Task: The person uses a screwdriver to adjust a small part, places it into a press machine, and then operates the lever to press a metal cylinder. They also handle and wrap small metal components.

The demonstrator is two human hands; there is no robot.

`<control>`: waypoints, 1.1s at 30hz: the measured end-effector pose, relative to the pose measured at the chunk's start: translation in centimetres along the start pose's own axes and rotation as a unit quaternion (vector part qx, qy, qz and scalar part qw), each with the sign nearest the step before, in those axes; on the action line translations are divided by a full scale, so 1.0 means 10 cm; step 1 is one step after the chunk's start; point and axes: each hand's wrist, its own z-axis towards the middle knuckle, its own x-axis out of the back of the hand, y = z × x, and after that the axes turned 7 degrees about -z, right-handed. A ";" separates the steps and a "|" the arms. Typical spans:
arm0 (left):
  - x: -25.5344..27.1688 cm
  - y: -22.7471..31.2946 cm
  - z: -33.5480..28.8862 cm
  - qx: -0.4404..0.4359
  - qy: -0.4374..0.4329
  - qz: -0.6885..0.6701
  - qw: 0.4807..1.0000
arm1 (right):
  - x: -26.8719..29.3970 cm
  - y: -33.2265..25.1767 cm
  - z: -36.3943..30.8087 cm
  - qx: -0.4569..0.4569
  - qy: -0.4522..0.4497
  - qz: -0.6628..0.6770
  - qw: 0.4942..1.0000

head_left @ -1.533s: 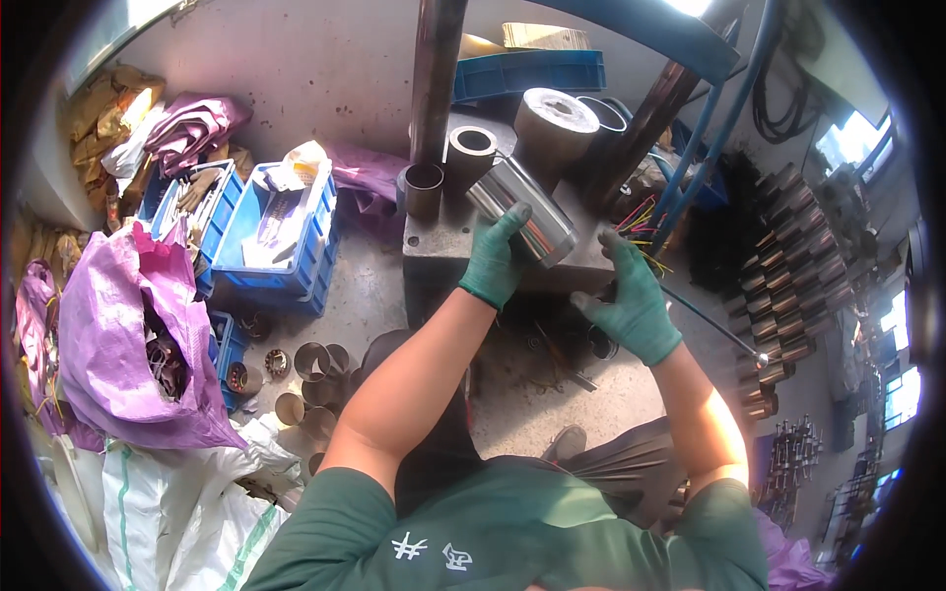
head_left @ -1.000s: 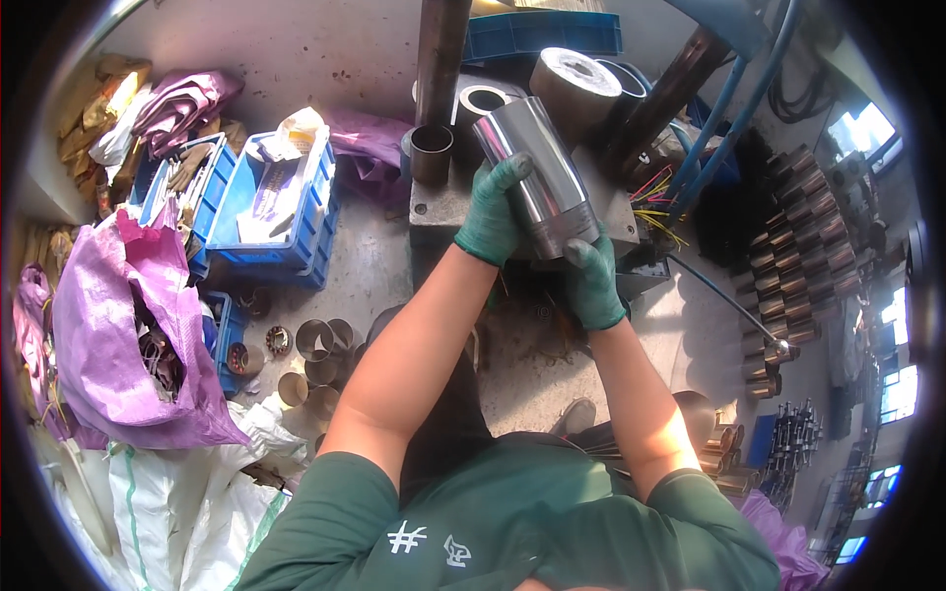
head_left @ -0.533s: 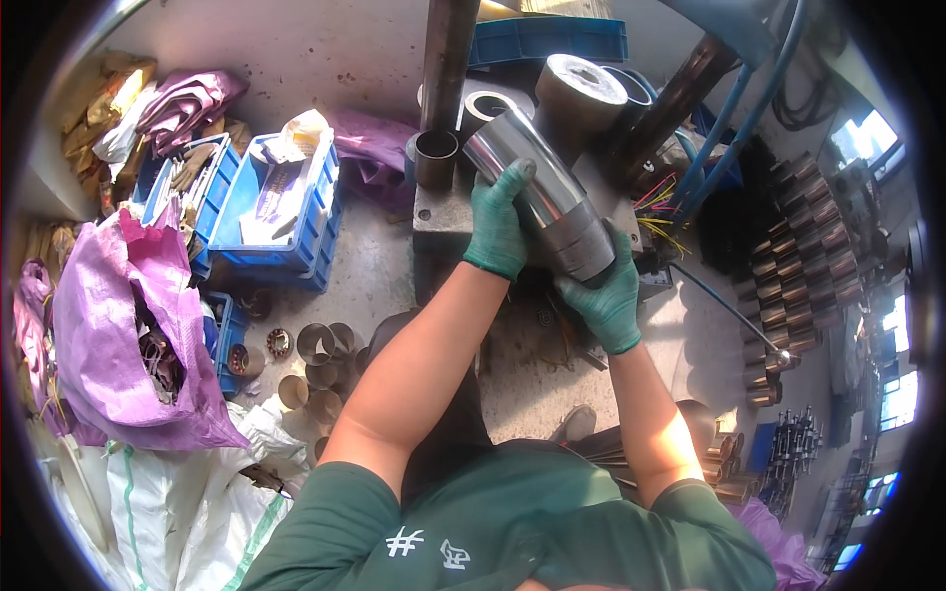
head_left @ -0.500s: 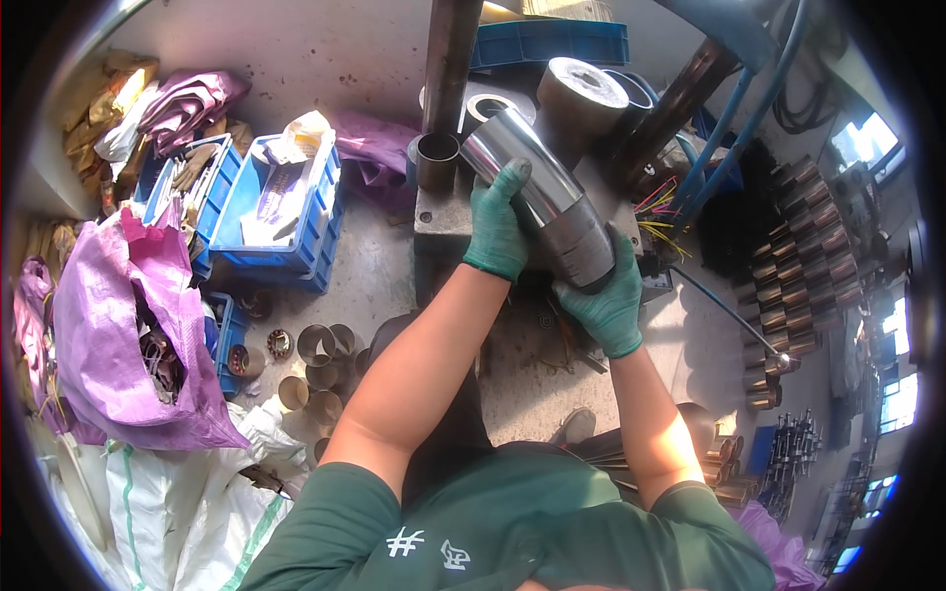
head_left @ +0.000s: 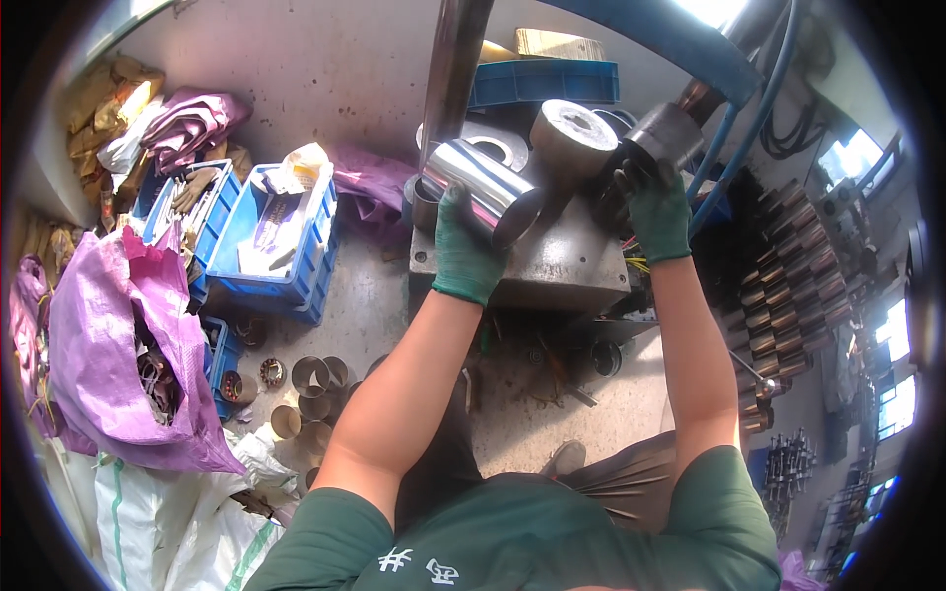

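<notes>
Polished metal cylinder [head_left: 483, 180], held tilted above the left part of a thick metal block [head_left: 581, 274], its lower right end showing a dark hollow. It looks rigid and probably fairly heavy; the mirror-smooth wall would likely slip under an oily glove and could scratch if knocked. A wide grip around the middle, thumb on top and fingers beneath, seems safest, clear of the rims.

The left hand [head_left: 467, 246], in a green glove, is wrapped around its near side: thumb along the wall, fingers mostly hidden underneath, spread about as wide as the cylinder.

Well apart to the right, the gloved right hand [head_left: 658, 212] has its fingers partly curled against the lower side of a dark grey metal cylinder [head_left: 668, 133] and appears to hold it; the thumb's exact place I cannot tell. This piece looks stiff and duller, so probably less slippery, and is best cupped from below.

Between and behind them are a pale metal ring [head_left: 510, 148] and a thick white-topped cylinder [head_left: 576, 130]. Farther out, blue crates [head_left: 258, 288] and a purple sack [head_left: 94, 345] are on the left, stacked metal tubes [head_left: 788, 281] on the right.
</notes>
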 end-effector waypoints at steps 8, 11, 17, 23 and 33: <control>0.15 0.01 0.12 0.048 -0.002 -0.045 0.998 | -0.36 0.42 0.61 0.198 0.045 -0.389 0.898; 0.17 0.06 0.12 0.039 0.002 -0.032 0.999 | -0.47 0.47 0.68 0.149 0.031 -0.448 0.881; 0.05 -0.02 0.11 0.046 -0.008 -0.008 0.999 | -0.32 0.41 1.07 0.141 0.071 -0.658 0.736; 0.16 -0.09 0.08 0.001 0.003 0.139 0.990 | -0.44 0.23 0.39 0.114 0.039 -0.551 0.826; -0.12 -0.63 -0.42 -0.070 -0.265 0.715 0.643 | -0.39 -0.41 -1.36 -0.297 -0.121 -0.270 0.908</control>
